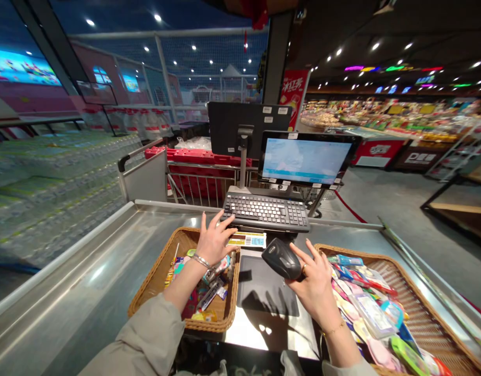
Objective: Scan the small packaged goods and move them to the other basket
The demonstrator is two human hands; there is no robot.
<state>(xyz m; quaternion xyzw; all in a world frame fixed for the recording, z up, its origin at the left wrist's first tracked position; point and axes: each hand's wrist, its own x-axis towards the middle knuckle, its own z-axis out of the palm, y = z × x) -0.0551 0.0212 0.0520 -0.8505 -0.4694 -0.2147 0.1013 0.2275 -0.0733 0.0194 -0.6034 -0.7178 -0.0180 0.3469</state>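
My left hand [214, 238] reaches forward with fingers spread, its fingertips resting on the left end of a black keyboard [266, 211]. My right hand [313, 279] is wrapped round a black handheld barcode scanner [281, 258], held above a dark pad [264, 284] on the counter. A small printed card [247, 239] lies just below the keyboard. Behind the keyboard stands a lit touchscreen monitor [305, 159].
Two wicker baskets of small packaged goods flank me, one on the left [156, 279] and one on the right [424, 308]. The steel checkout counter [87, 292] stretches left. A second screen's back [244, 125], red shopping baskets [193, 156] and a rail stand behind.
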